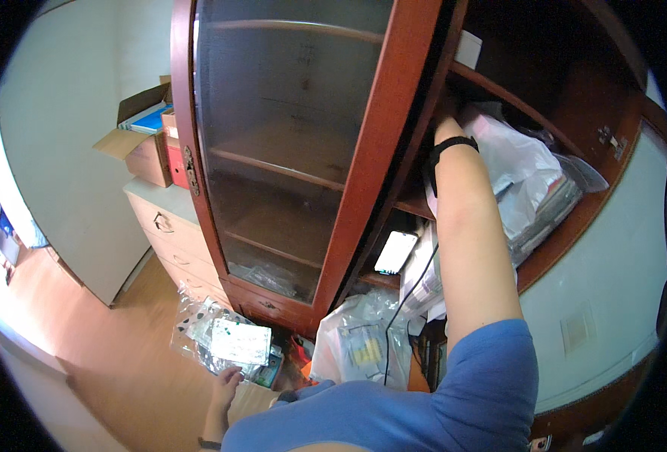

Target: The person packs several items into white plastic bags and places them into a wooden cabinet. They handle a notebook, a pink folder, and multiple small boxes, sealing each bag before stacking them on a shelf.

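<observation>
My right arm reaches up into the open side of a dark red-brown wooden cabinet (pixel 362 186), a black band (pixel 457 144) round its wrist. The right hand itself is lost in shadow inside a compartment, beside a white plastic bag (pixel 514 152) that lies over a stack of papers or books (pixel 542 220). Low on the left, my left hand (pixel 230 379) hangs with loosely bent fingers and nothing visible in it. Just beyond its fingers lie clear plastic bags (pixel 189 327) and a shiny flat white packet (pixel 241 341).
A glass-paned door (pixel 288 130) stands in front of me. On the lower shelf a lit phone (pixel 395 252) leans beside papers (pixel 421 282); a black cord (pixel 393 327) hangs down past a white bag (pixel 333 339). Left are a chest of drawers (pixel 164 217) and an open cardboard box (pixel 147 158).
</observation>
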Demonstrator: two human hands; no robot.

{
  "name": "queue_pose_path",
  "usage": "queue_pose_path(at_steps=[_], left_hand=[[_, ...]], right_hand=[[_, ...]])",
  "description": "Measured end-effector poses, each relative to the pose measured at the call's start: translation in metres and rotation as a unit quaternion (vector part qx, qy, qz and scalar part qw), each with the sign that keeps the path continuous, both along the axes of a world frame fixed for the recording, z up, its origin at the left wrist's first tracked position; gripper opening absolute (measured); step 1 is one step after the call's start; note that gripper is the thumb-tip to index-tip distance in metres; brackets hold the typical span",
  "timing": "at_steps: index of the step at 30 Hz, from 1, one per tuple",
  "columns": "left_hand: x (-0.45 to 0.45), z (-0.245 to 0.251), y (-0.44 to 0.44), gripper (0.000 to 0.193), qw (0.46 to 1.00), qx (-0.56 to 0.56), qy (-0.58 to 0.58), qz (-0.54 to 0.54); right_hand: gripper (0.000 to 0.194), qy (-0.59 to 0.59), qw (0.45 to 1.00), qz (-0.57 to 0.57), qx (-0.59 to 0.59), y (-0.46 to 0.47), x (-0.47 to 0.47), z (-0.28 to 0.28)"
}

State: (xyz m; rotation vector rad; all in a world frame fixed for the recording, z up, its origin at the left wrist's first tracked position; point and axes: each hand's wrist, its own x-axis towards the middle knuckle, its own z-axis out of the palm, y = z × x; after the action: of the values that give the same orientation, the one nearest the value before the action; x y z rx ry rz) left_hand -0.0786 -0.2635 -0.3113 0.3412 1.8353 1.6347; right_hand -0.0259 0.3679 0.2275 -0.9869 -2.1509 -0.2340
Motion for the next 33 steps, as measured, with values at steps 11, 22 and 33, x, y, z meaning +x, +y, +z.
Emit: queue_pose_path(at_steps=[11,22,33], left_hand=[[-0.037,0.014,0.041,0.023,0.984,0.033,0.081,-0.155],[-0.038,0.004,0.038,0.023,0.974,0.034,0.021,-0.223],[-0.034,0.005,0.028,0.025,0.971,0.014,0.017,-0.238]], right_hand=[[0.049,0.186,0.969,-0.113,-0.114,-0.058,0.022,-0.007],[0.047,0.217,0.968,-0.091,0.081,-0.12,0.037,-0.034],[0.099,0.267,0.96,-0.072,-0.046,-0.167,0.048,-0.061]])
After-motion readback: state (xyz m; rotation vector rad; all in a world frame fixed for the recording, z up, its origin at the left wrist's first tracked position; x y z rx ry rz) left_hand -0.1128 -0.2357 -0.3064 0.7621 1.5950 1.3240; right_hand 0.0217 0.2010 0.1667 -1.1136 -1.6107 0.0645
